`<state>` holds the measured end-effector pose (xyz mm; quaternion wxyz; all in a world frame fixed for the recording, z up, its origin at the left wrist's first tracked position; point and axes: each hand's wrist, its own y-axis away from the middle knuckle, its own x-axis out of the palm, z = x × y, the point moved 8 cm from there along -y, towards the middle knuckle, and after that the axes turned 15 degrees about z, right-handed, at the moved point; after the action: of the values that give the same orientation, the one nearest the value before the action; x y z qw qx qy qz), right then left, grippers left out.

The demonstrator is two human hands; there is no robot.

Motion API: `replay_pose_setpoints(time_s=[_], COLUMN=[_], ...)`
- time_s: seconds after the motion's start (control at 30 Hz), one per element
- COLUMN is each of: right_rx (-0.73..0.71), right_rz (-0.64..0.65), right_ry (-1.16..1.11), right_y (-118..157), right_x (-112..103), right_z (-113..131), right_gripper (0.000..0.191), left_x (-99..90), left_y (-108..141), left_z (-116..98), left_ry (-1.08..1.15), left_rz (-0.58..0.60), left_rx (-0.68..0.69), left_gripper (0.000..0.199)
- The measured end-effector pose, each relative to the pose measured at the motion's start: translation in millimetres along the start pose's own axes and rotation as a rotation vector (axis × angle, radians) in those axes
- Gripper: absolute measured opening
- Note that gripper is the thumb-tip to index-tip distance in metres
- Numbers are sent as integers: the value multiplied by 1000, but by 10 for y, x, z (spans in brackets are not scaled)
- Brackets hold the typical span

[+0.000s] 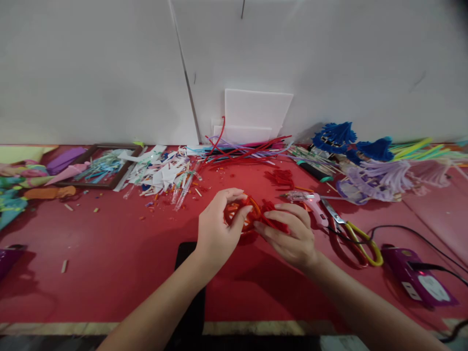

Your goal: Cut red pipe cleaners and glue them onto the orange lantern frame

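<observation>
Over the middle of the red table, my left hand (223,229) is closed on a round red-and-orange pipe-cleaner piece (234,212), thumb in front and fingers behind. Close against its right side, my right hand (290,231) pinches a bunch of red pipe cleaners (275,220). The two pieces meet or nearly meet; the fingers hide whether they are joined. Just beyond my right hand lie a pink glue gun (316,207) and scissors (347,229) with red and yellow handles. More folded red pipe cleaners (280,178) rest behind my hands.
A black phone-like slab (188,312) lies under my left forearm. A purple power box (417,275) with black cables stands at right. Loose pipe cleaners (248,153) and white foam boards (258,112) line the wall. Scraps (164,170) and a brown frame (109,184) lie left; blue pipe-cleaner shapes (334,138) right.
</observation>
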<state>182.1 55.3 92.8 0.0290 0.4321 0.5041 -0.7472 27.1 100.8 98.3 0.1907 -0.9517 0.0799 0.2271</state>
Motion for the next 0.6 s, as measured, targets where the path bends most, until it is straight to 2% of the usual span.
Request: replay_pose_setpoints(time_s=[0.47,0.6], right_rx=[29,0], right_rz=[48,118], right_ry=[-62,-83], right_y=[-18,-14], right_x=[53,78], right_z=[-44,-32], right_gripper=[16,20], left_x=[4,5], left_y=[-11,-5], left_z=[-20,-2], left_ry=[15,37], left_rz=[-7,3], left_rx=[-4,-14], left_gripper=[19,18])
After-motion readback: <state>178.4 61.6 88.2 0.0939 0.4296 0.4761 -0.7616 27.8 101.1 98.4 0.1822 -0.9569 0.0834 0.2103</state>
